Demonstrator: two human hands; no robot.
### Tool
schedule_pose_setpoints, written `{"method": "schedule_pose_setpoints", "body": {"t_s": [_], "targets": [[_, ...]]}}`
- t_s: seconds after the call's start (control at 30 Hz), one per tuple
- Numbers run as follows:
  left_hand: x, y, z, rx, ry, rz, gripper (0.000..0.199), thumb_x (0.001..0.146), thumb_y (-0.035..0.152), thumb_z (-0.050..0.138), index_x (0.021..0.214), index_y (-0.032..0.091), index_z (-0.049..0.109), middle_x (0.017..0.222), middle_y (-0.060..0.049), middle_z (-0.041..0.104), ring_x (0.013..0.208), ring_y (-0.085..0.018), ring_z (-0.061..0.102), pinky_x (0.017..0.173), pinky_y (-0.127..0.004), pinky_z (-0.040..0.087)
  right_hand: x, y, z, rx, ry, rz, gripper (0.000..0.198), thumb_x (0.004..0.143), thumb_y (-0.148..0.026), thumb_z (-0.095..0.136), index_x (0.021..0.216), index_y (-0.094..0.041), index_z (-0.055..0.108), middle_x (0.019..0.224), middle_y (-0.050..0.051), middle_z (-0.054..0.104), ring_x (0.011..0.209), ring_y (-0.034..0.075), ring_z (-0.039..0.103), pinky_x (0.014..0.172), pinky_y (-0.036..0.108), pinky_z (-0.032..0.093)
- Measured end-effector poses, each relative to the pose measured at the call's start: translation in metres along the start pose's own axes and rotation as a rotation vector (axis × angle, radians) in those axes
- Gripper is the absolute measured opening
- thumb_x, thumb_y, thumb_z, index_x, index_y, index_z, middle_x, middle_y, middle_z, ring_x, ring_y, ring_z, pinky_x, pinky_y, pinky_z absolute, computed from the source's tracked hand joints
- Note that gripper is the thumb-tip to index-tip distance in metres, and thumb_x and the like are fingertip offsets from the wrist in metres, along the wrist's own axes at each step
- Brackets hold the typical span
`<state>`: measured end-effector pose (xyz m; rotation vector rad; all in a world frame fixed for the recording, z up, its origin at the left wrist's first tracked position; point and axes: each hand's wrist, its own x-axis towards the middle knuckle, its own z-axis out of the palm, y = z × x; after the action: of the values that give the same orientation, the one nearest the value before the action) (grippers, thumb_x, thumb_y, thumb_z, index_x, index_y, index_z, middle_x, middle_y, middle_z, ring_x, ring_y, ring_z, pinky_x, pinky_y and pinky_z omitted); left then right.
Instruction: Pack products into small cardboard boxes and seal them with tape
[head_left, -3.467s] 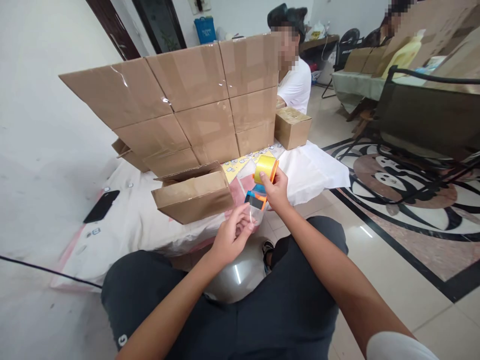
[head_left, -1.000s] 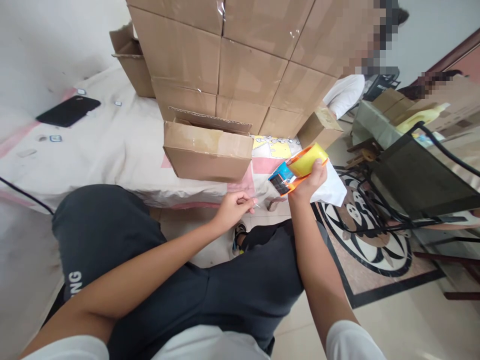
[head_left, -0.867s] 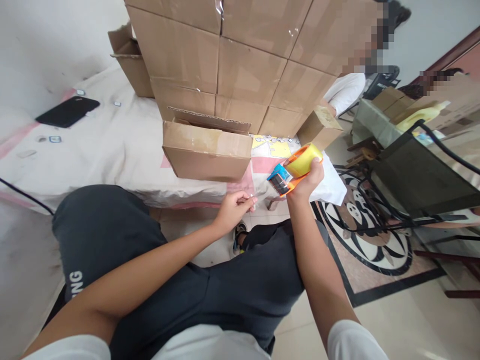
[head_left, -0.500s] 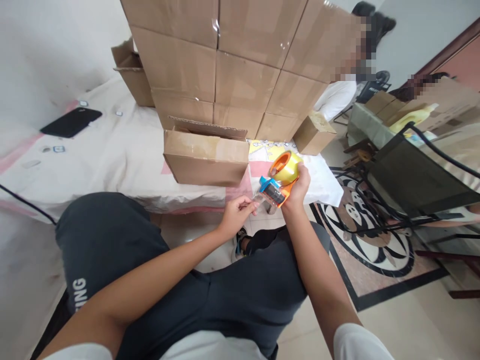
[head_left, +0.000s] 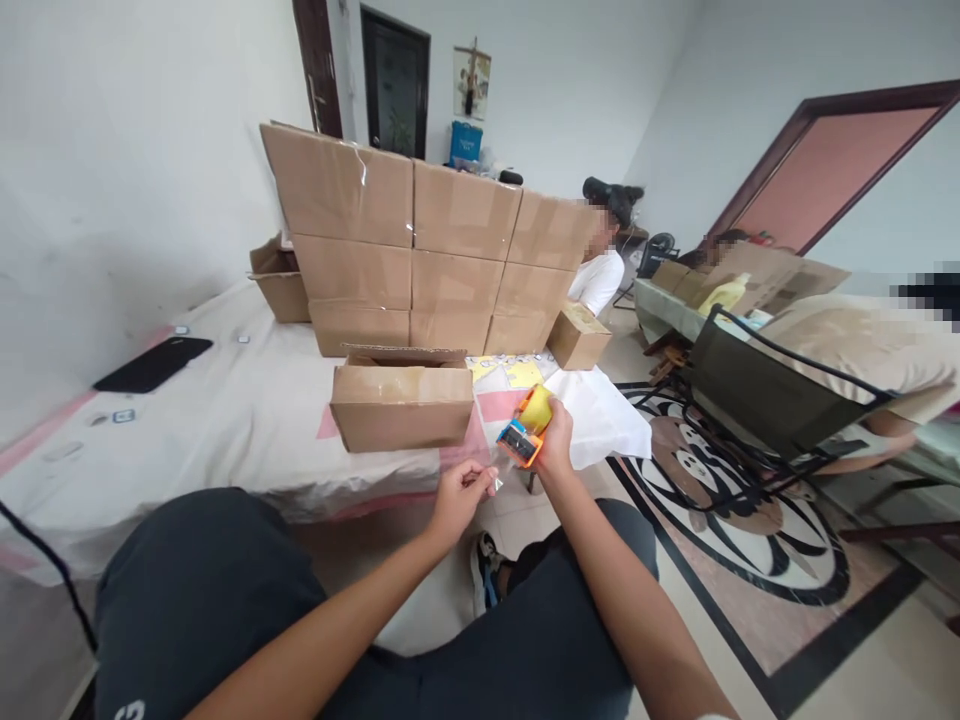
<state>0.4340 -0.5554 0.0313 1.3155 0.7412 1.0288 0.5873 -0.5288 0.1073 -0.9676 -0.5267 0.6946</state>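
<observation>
My right hand [head_left: 556, 437] is wrapped round a tape dispenser [head_left: 523, 441] with an orange frame, a blue front edge and a yellowish roll. To its left, my left hand [head_left: 461, 495] is closed in a pinch on a small clear piece of tape [head_left: 496, 484], which shows at the fingertips. Whether this piece still joins the roll I cannot tell. Just beyond my hands, a cardboard box [head_left: 401, 408] stands near the table's front edge, with a flap upright at its back.
Taped cartons [head_left: 457, 290] are stacked in rows behind the box. A small carton [head_left: 579, 337] stands at right, an open box [head_left: 279, 280] at left. A black phone-like slab [head_left: 154, 364] lies on the cloth-covered table [head_left: 247, 410]. A person [head_left: 600, 278] sits behind the stack; a chair [head_left: 780, 390] stands right.
The camera view has tilted up, showing more of the room. The dispenser has turned in my right hand, and my left hand's pinch sits slightly further from its blue edge.
</observation>
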Motion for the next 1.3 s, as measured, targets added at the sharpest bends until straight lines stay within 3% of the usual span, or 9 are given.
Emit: {"method": "schedule_pose_setpoints", "body": {"t_s": [0.1,0.23,0.33,0.43,0.67,0.83,1.0,1.17,1.3], "targets": [[-0.002,0.001,-0.009,0.018,-0.011,-0.038,0.052,0.071,0.068,0.07,0.059,0.019,0.059,0.053,-0.003,0.065,0.052,-0.016,0.059,0.056,-0.029,0.047,0.011,-0.001,-0.016,-0.205,0.092,-0.271,0.031,0.082,-0.05,0.061,0.079,-0.019,0.059,0.067,-0.001,0.063,0.059,0.015,0.06,0.058,0.027,0.053],[0.0,0.016,-0.018,0.031,-0.06,-0.083,0.046,0.071,0.062,0.074,0.062,0.018,0.062,0.058,-0.004,0.069,0.053,-0.016,0.06,0.056,-0.027,0.047,0.034,-0.013,-0.052,-0.641,0.02,-0.758,0.032,0.081,-0.05,0.061,0.076,-0.019,0.061,0.068,0.001,0.061,0.066,0.019,0.058,0.066,0.033,0.05],[0.006,0.028,-0.023,0.036,-0.106,-0.101,0.042,0.071,0.058,0.076,0.063,0.018,0.063,0.061,-0.004,0.071,0.056,-0.015,0.06,0.056,-0.025,0.045,0.046,-0.017,-0.071,-0.809,-0.003,-0.912,0.032,0.081,-0.05,0.058,0.076,-0.019,0.062,0.069,0.004,0.062,0.066,0.021,0.058,0.068,0.037,0.049],[0.01,0.033,-0.028,0.043,-0.139,-0.11,0.04,0.072,0.055,0.077,0.064,0.018,0.063,0.062,-0.004,0.07,0.058,-0.014,0.061,0.057,-0.024,0.045,0.046,-0.013,-0.07,-0.773,0.008,-0.888,0.033,0.085,-0.05,0.055,0.08,-0.019,0.061,0.07,0.004,0.062,0.066,0.021,0.059,0.069,0.037,0.05],[0.011,0.027,-0.031,0.028,-0.186,-0.16,0.045,0.07,0.059,0.077,0.063,0.018,0.059,0.059,-0.002,0.07,0.054,-0.014,0.061,0.053,-0.024,0.047,0.029,-0.002,-0.04,-0.474,0.085,-0.779,0.039,0.094,-0.055,0.044,0.093,-0.019,0.06,0.083,0.004,0.064,0.073,0.02,0.063,0.073,0.037,0.053],[0.011,0.024,-0.03,0.029,-0.194,-0.17,0.045,0.071,0.06,0.076,0.065,0.018,0.058,0.06,-0.002,0.07,0.054,-0.014,0.062,0.052,-0.024,0.046,0.034,-0.005,-0.053,-0.632,0.057,-0.856,0.036,0.089,-0.053,0.049,0.085,-0.019,0.06,0.079,0.005,0.062,0.075,0.023,0.062,0.076,0.041,0.052],[0.016,0.02,-0.036,0.061,-0.2,-0.137,0.043,0.073,0.056,0.075,0.064,0.018,0.059,0.061,-0.003,0.07,0.056,-0.014,0.062,0.053,-0.022,0.044,0.04,-0.007,-0.066,-0.834,-0.03,-0.896,0.033,0.075,-0.054,0.058,0.079,-0.021,0.062,0.081,0.008,0.064,0.086,0.03,0.064,0.089,0.053,0.05],[0.02,0.016,-0.037,0.08,-0.223,-0.098,0.041,0.075,0.053,0.075,0.063,0.017,0.059,0.059,-0.002,0.069,0.054,-0.012,0.06,0.052,-0.021,0.041,0.038,-0.003,-0.064,-0.836,-0.079,-1.006,0.029,0.08,-0.049,0.055,0.086,-0.022,0.064,0.086,0.01,0.064,0.102,0.032,0.064,0.102,0.057,0.044],[0.018,0.016,-0.034,0.069,-0.241,-0.074,0.042,0.075,0.056,0.074,0.065,0.018,0.057,0.06,-0.002,0.069,0.054,-0.013,0.06,0.053,-0.022,0.043,0.036,0.003,-0.06,-0.875,-0.178,-0.962,0.027,0.079,-0.05,0.059,0.085,-0.024,0.061,0.089,0.01,0.064,0.112,0.033,0.061,0.109,0.06,0.038]]}}
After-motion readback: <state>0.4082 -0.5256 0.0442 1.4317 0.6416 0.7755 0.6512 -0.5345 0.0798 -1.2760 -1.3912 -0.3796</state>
